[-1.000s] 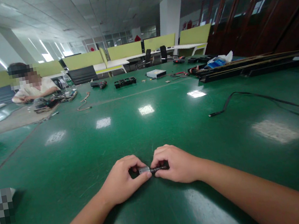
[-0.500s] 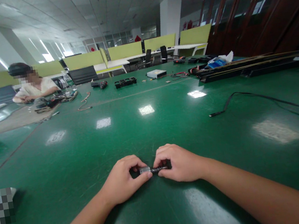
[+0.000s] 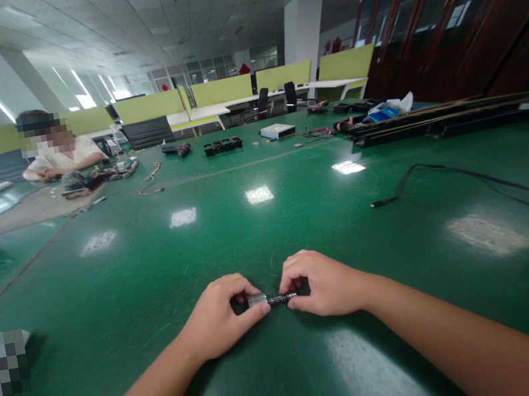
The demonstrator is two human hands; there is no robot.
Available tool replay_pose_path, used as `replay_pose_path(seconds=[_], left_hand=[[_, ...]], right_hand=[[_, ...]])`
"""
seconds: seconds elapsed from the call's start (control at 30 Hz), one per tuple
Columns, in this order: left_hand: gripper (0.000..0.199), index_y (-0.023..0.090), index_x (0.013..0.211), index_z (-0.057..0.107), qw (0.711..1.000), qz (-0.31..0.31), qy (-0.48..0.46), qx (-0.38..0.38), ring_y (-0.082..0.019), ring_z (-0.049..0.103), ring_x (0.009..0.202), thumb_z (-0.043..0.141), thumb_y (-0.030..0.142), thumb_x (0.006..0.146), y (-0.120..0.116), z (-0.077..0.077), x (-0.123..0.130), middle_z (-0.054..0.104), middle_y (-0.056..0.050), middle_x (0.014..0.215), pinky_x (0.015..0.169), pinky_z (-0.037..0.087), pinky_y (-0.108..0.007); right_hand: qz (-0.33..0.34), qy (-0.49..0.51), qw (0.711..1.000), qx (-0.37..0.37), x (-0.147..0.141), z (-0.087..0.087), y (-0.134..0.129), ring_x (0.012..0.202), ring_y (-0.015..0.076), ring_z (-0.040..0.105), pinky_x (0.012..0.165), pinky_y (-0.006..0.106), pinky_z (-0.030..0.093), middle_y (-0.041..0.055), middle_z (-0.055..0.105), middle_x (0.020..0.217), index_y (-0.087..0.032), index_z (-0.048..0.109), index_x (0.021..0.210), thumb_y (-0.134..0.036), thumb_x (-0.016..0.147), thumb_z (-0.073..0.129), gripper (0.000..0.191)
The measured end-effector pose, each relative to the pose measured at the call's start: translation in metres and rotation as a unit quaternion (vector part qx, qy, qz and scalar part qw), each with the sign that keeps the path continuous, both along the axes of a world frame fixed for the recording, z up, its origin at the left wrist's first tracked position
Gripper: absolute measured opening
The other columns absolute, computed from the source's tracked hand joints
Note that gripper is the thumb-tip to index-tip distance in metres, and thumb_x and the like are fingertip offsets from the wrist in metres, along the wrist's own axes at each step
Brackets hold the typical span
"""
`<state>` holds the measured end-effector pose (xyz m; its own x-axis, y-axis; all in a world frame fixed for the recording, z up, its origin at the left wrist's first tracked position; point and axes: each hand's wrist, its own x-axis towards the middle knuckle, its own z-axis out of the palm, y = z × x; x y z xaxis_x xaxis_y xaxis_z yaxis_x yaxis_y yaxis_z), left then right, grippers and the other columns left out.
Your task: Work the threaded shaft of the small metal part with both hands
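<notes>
Just above the green table [image 3: 232, 244] is a small silver block [image 3: 258, 300] with a thin dark ribbed shaft [image 3: 276, 301] pointing right. My left hand [image 3: 221, 317] is closed, with thumb and fingers pinching the silver block from the left. Thumb and fingertips of my right hand [image 3: 322, 285] are bent in a pinch around the far end of the shaft. A bit of shiny metal shows at that end. The exact kind of the part is too small to make out.
A black cable [image 3: 484, 175] curves across the right side. Long black rails [image 3: 399, 128] lie behind it. Farther back are a white box [image 3: 278, 131], a black frame [image 3: 222, 145] and a power drill [image 3: 176, 149]. Another person [image 3: 62, 154] sits at the far left.
My right hand has shifted slightly right along the shaft, so more of it shows between the hands. My left hand and the silver block have hardly moved.
</notes>
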<state>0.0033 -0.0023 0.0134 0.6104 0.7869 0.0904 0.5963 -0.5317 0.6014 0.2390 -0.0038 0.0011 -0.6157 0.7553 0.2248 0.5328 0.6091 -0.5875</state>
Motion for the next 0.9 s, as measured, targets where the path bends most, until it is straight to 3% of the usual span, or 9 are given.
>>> replay_pose_path(seconds=[0.3, 0.9], left_hand=[[0.016, 0.018, 0.086, 0.070, 1.000, 0.000, -0.008, -0.005, -0.016, 0.059, 0.077, 0.066, 0.034, 0.085, 0.000, 0.000, -0.001, 0.066, -0.002, 0.080, 0.070, 0.043, -0.026], [0.018, 0.019, 0.087, 0.069, 1.000, 0.003, -0.005, -0.014, -0.017, 0.060, 0.077, 0.066, 0.036, 0.085, 0.000, 0.000, -0.001, 0.067, -0.002, 0.082, 0.070, 0.044, -0.026]], right_hand=[[-0.004, -0.005, 1.000, -0.012, 0.005, 0.002, 0.001, 0.069, 0.0131, 0.059, 0.069, 0.025, 0.043, -0.0010, 0.066, 0.072, -0.018, 0.070, 0.075, -0.020, 0.070, 0.075, 0.008], [-0.043, -0.042, 0.997, -0.043, 0.024, 0.010, 0.007, 0.066, 0.0131, 0.059, 0.061, 0.024, 0.043, 0.0004, 0.065, 0.072, -0.017, 0.072, 0.076, -0.019, 0.070, 0.071, 0.007]])
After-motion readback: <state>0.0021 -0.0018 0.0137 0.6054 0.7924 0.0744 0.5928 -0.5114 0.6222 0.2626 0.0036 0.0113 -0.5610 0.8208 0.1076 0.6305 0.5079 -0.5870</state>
